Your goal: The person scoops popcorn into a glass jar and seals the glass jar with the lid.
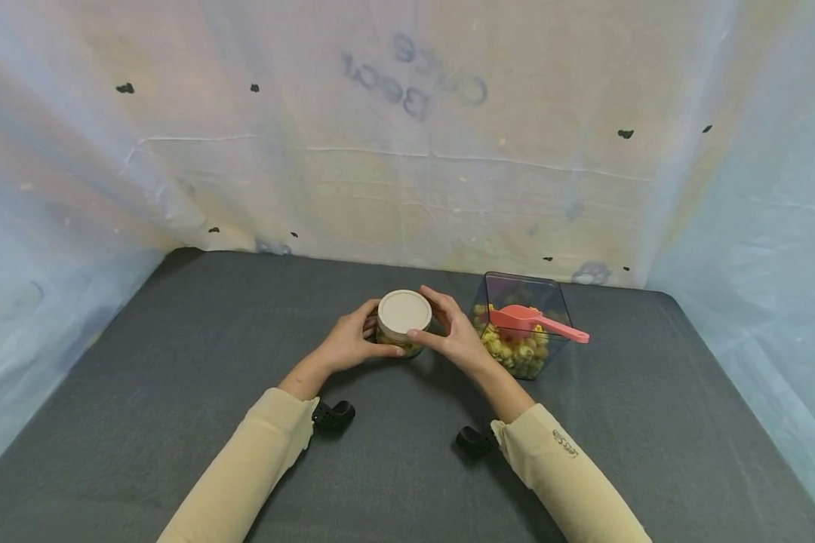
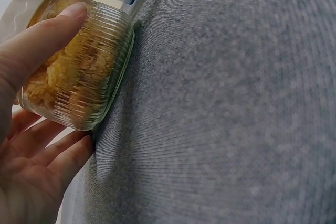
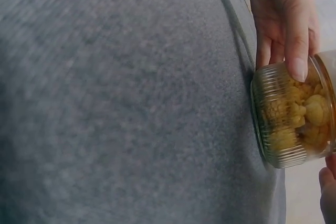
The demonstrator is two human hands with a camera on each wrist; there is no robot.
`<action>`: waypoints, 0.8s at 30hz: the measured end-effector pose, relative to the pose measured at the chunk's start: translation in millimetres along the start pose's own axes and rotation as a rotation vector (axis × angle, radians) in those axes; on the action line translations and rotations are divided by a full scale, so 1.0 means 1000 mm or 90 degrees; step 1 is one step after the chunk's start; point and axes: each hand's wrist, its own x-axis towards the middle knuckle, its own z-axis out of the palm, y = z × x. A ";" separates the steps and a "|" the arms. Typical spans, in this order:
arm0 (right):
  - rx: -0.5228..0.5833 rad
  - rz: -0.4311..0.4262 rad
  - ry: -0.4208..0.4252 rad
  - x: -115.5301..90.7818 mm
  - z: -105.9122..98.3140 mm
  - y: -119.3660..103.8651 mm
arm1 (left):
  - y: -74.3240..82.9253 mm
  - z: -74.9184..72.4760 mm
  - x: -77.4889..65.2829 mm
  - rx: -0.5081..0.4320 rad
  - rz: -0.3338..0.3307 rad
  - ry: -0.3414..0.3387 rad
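A squat ribbed glass jar with a white lid stands upright on the table in the head view, holding yellow pieces that look like popcorn. My left hand grips the jar's glass from the left, its thumb across the near side and its fingers round the far side. On the right, my right hand holds the lid by its rim, thumb at the front edge and fingers behind. Only part of the right hand's fingers shows in the right wrist view, at the lower right corner.
Right of the jar stands a clear, dark-tinted plastic box with similar popcorn inside. A pink scoop lies in it, its handle sticking out over the right rim. Grey cloth covers the table; pale sheeting hangs behind and at both sides.
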 end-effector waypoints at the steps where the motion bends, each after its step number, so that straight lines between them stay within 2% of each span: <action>1: 0.005 -0.007 -0.006 -0.001 0.000 0.000 | 0.000 0.000 0.000 -0.001 -0.001 -0.001; 7: 0.051 -0.040 -0.044 -0.002 -0.003 0.002 | -0.002 0.000 0.002 -0.002 -0.002 -0.004; 10: 0.055 -0.035 -0.045 -0.002 -0.003 0.002 | -0.002 0.000 0.002 -0.003 0.000 -0.006; 18: 0.016 -0.006 0.018 0.000 0.002 0.003 | -0.001 0.000 0.000 -0.006 0.006 0.000; 24: 0.021 -0.006 0.045 0.000 0.005 0.008 | -0.001 0.000 0.001 -0.014 0.007 0.002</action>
